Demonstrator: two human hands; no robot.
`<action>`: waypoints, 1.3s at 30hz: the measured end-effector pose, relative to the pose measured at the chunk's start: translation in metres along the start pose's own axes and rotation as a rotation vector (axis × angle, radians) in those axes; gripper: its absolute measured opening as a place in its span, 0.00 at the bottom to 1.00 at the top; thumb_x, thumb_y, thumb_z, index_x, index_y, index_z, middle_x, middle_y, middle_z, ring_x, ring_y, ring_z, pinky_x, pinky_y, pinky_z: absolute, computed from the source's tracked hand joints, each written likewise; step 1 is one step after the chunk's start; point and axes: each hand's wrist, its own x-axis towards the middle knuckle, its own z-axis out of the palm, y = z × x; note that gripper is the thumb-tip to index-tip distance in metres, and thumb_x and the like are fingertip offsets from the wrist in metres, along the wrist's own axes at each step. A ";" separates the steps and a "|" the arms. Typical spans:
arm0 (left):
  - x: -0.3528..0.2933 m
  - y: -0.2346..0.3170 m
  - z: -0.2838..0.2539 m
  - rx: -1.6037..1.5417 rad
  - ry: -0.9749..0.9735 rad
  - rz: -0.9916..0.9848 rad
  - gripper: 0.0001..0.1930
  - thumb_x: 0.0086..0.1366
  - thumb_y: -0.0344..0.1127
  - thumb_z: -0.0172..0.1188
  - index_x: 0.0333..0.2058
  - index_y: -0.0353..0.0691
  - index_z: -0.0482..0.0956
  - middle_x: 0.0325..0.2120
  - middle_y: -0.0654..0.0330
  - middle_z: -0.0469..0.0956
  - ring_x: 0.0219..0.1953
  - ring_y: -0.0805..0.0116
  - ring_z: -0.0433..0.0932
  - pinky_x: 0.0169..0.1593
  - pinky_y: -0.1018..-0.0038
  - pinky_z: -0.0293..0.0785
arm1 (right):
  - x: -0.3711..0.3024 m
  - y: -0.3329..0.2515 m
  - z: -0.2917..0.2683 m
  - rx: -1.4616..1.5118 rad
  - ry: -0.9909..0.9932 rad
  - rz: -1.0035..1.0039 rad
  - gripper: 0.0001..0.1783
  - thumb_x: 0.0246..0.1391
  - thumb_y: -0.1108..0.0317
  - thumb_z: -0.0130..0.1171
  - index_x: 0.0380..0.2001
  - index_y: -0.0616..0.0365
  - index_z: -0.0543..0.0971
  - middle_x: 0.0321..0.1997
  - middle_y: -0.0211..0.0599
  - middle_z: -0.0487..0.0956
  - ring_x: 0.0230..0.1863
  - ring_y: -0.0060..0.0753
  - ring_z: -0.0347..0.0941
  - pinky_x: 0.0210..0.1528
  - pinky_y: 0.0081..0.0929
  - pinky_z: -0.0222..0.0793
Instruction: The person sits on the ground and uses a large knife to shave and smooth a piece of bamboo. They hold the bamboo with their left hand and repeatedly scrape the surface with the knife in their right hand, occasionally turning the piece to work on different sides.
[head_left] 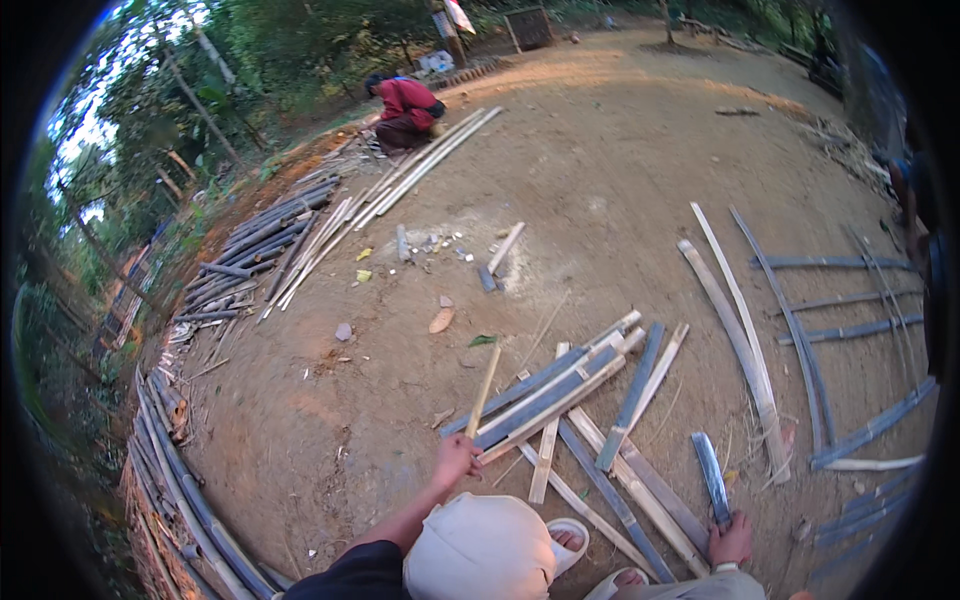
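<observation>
My left hand (457, 460), at lower centre, is closed around the lower end of a narrow pale bamboo strip (486, 388), which points up and slightly right. At lower right, my right hand (731, 541) grips the bottom of a flat, dark grey blade-like piece (709, 470) with a light edge; whether it is metal or bamboo is hard to tell. Between the hands lies a loose pile of split bamboo slats (555, 395), some grey side up, others pale side up. More slats (640, 490) stretch from the pile towards my sandalled feet (570, 537).
A bamboo frame (822, 330) lies at right, beside long curved strips (735, 330). Another person is partly visible at the right edge. Dark poles (265, 235) and long pale poles (400, 180) lie far left, near a crouching person in red (405, 105). Long bamboo (195, 480) borders the left.
</observation>
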 end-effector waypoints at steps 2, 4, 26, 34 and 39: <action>-0.007 0.017 -0.014 -0.111 -0.110 0.010 0.13 0.71 0.36 0.47 0.44 0.33 0.74 0.29 0.53 0.81 0.17 0.71 0.75 0.16 0.75 0.70 | 0.004 -0.016 -0.016 -0.072 -0.074 0.024 0.32 0.41 0.63 0.71 0.50 0.60 0.71 0.48 0.51 0.72 0.50 0.57 0.72 0.51 0.46 0.69; -0.025 0.056 -0.008 -0.197 -0.246 0.004 0.12 0.72 0.36 0.46 0.44 0.34 0.74 0.29 0.54 0.81 0.16 0.73 0.73 0.15 0.78 0.66 | 0.004 -0.013 -0.016 -0.083 -0.061 -0.003 0.29 0.44 0.63 0.69 0.48 0.59 0.71 0.47 0.51 0.72 0.49 0.57 0.72 0.51 0.46 0.69; -0.105 0.118 0.154 0.037 -0.970 -0.452 0.15 0.74 0.47 0.48 0.39 0.39 0.73 0.12 0.59 0.72 0.07 0.74 0.63 0.10 0.79 0.55 | -0.014 -0.158 -0.102 0.351 -0.208 -0.290 0.22 0.62 0.49 0.55 0.30 0.61 0.72 0.19 0.51 0.77 0.23 0.56 0.76 0.26 0.49 0.70; -0.122 0.132 0.143 0.233 -0.929 -0.373 0.13 0.74 0.44 0.48 0.39 0.40 0.71 0.10 0.61 0.67 0.06 0.75 0.58 0.10 0.80 0.51 | -0.024 -0.213 -0.100 0.252 -0.382 -0.559 0.28 0.63 0.40 0.47 0.31 0.57 0.72 0.21 0.47 0.78 0.24 0.56 0.77 0.26 0.50 0.72; -0.118 0.113 0.155 0.153 -0.900 -0.332 0.12 0.74 0.42 0.48 0.37 0.40 0.71 0.10 0.61 0.66 0.05 0.75 0.55 0.11 0.79 0.50 | -0.007 -0.203 -0.092 0.160 -0.366 -0.496 0.29 0.62 0.38 0.46 0.29 0.56 0.75 0.22 0.47 0.79 0.24 0.55 0.78 0.27 0.50 0.73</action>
